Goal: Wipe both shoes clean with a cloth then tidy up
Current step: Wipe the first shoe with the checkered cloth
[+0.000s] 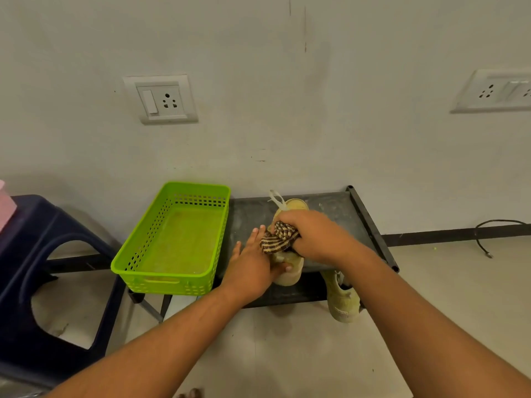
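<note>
Where the brown-striped cloth point(278, 238) presses, pale yellow shoe point(288, 278), upright.

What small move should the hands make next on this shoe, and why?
Probably slide the striped cloth toward the toe of the shoe. The right hand grips the cloth bunched on the shoe's middle, while the left hand steadies its near end with straight fingers. The toe part beside the thumb lies uncovered.
</note>
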